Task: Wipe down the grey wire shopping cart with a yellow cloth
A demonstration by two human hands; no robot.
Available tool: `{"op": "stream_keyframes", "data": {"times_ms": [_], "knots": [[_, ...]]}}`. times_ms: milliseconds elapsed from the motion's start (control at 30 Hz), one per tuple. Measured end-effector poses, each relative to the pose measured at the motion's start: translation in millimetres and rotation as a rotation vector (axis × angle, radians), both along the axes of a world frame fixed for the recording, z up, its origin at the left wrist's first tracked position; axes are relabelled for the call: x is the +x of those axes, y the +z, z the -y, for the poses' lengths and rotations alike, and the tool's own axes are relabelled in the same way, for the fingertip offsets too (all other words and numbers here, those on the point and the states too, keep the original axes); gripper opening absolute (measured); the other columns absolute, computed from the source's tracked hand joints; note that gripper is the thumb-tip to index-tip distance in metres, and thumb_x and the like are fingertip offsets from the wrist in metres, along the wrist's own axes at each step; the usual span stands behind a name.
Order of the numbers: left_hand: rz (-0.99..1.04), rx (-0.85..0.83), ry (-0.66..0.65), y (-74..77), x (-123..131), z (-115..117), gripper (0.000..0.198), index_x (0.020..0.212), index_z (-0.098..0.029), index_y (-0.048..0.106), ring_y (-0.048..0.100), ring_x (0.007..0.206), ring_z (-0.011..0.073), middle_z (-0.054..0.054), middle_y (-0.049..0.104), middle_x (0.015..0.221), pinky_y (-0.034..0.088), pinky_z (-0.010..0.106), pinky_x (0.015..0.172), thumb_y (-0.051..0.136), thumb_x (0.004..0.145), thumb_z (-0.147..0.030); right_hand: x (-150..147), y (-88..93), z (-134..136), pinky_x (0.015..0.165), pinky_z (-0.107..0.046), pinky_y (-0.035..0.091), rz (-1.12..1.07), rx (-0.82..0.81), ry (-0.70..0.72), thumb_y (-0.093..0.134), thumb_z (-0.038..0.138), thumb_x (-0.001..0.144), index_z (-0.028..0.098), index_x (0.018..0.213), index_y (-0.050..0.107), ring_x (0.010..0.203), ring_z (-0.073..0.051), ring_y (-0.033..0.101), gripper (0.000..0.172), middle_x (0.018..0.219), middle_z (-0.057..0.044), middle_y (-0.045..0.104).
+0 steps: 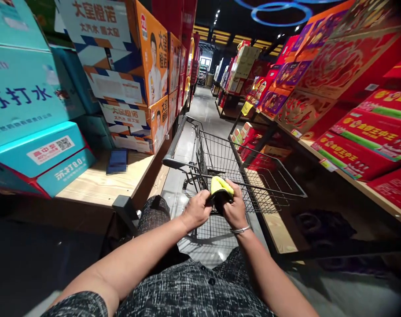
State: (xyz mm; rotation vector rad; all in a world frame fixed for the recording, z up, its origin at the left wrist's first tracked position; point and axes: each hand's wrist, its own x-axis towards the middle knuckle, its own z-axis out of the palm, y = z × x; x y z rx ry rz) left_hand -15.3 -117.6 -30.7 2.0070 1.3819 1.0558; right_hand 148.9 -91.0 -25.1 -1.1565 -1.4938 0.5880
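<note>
In the middle of the head view, both my hands grip a small yellow and black cloth item (221, 185), bunched up; its kind cannot be made out. My left hand (198, 210) pinches its dark edge from the left, with the fingers curled. On the other side my right hand (235, 209) is closed round it, thumb along the yellow part, and some of its fingers are hidden by the dark part. Just beyond and below the hands stands a grey wire shopping cart (220, 147), turned sideways in the aisle.
On the left, a wooden shelf (97, 187) bears turquoise cartons (18, 88), orange and white cartons (121, 110) and a dark blue flat object (117, 160). Red gift boxes (362, 136) are stacked on the right shelf. The tiled aisle floor (203, 101) runs away between them.
</note>
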Motion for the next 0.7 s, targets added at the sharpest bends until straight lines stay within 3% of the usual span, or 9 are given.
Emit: {"op": "stream_keyframes", "data": {"times_ms": [100, 167, 233, 300, 333, 400, 500, 567, 700], "knots": [[0.019, -0.075, -0.023, -2.1, 0.2, 13.1, 0.029, 0.110, -0.022, 0.052, 0.065, 0.097, 0.0254, 0.007, 0.063, 0.100, 0.058, 0.042, 0.092, 0.058, 0.083, -0.015, -21.8, -6.5, 13.4, 0.118, -0.049, 0.046, -0.169, -0.139, 0.027, 0.076, 0.042, 0.080, 0.026, 0.134, 0.060, 0.126, -0.026, 0.060, 0.058, 0.134, -0.010, 0.062], [0.004, -0.131, -0.050, 1.0, -3.8, 20.5, 0.040, 0.118, -0.021, 0.051, 0.064, 0.104, 0.0270, 0.009, 0.059, 0.108, 0.057, 0.045, 0.098, 0.062, 0.081, -0.018, -26.8, -4.4, 20.8, 0.115, -0.048, 0.048, -0.334, -0.311, 0.182, 0.077, 0.047, 0.080, 0.028, 0.142, 0.050, 0.126, -0.025, 0.061, 0.070, 0.138, -0.009, 0.061], [-0.041, -0.143, -0.155, 5.3, -10.5, 26.1, 0.050, 0.123, -0.020, 0.052, 0.060, 0.114, 0.0293, 0.011, 0.054, 0.119, 0.055, 0.048, 0.105, 0.069, 0.075, -0.022, -26.6, 0.9, 26.4, 0.111, -0.047, 0.052, -0.433, -0.419, 0.373, 0.083, 0.052, 0.075, 0.031, 0.149, 0.039, 0.126, -0.026, 0.062, 0.089, 0.143, -0.009, 0.060], [-0.099, -0.110, -0.287, 8.7, -18.4, 29.7, 0.055, 0.123, -0.019, 0.057, 0.055, 0.123, 0.0322, 0.012, 0.049, 0.125, 0.052, 0.051, 0.111, 0.075, 0.071, -0.024, -26.3, 5.9, 28.7, 0.107, -0.044, 0.054, -0.441, -0.432, 0.424, 0.092, 0.051, 0.065, 0.033, 0.150, 0.037, 0.124, -0.025, 0.063, 0.103, 0.145, -0.008, 0.059], [-0.122, -0.087, -0.344, 9.9, -22.7, 30.6, 0.054, 0.121, -0.019, 0.059, 0.053, 0.125, 0.0335, 0.013, 0.049, 0.125, 0.051, 0.053, 0.112, 0.076, 0.070, -0.025, -27.3, 7.2, 28.1, 0.105, -0.043, 0.055, -0.433, -0.418, 0.379, 0.094, 0.049, 0.062, 0.033, 0.148, 0.040, 0.121, -0.024, 0.064, 0.103, 0.143, -0.008, 0.060], [-0.126, -0.032, -0.447, 11.7, -33.0, 30.2, 0.051, 0.122, -0.019, 0.063, 0.054, 0.126, 0.0341, 0.014, 0.052, 0.127, 0.052, 0.053, 0.110, 0.076, 0.074, -0.026, -31.2, 6.9, 23.0, 0.100, -0.040, 0.057, -0.436, -0.403, 0.256, 0.093, 0.050, 0.064, 0.029, 0.135, 0.051, 0.111, -0.022, 0.066, 0.085, 0.131, -0.007, 0.066], [-0.024, 0.120, -0.564, 16.8, -57.1, 23.8, 0.041, 0.126, -0.021, 0.066, 0.061, 0.124, 0.0284, 0.014, 0.060, 0.131, 0.055, 0.045, 0.107, 0.068, 0.085, -0.023, -36.9, 3.5, 8.1, 0.092, -0.041, 0.059, -0.474, -0.442, 0.195, 0.088, 0.058, 0.068, 0.025, 0.117, 0.060, 0.097, -0.022, 0.068, 0.066, 0.111, -0.005, 0.071], [0.044, 0.279, -0.456, 24.8, -80.0, 15.6, 0.034, 0.125, -0.024, 0.069, 0.065, 0.119, 0.0239, 0.011, 0.066, 0.127, 0.055, 0.041, 0.106, 0.059, 0.092, -0.019, -38.3, 5.7, -3.6, 0.094, -0.044, 0.059, -0.423, -0.413, 0.211, 0.087, 0.059, 0.070, 0.024, 0.117, 0.064, 0.100, -0.024, 0.068, 0.063, 0.112, -0.006, 0.072], [-0.024, 0.476, 0.181, 51.3, -131.1, -13.0, 0.035, 0.126, -0.024, 0.070, 0.063, 0.116, 0.0279, 0.010, 0.071, 0.120, 0.051, 0.049, 0.108, 0.056, 0.094, -0.024, -46.0, 32.0, -25.7, 0.112, -0.048, 0.052, -0.069, -0.014, 0.254, 0.077, 0.047, 0.087, 0.028, 0.131, 0.069, 0.123, -0.027, 0.063, 0.048, 0.130, -0.009, 0.065]]}}
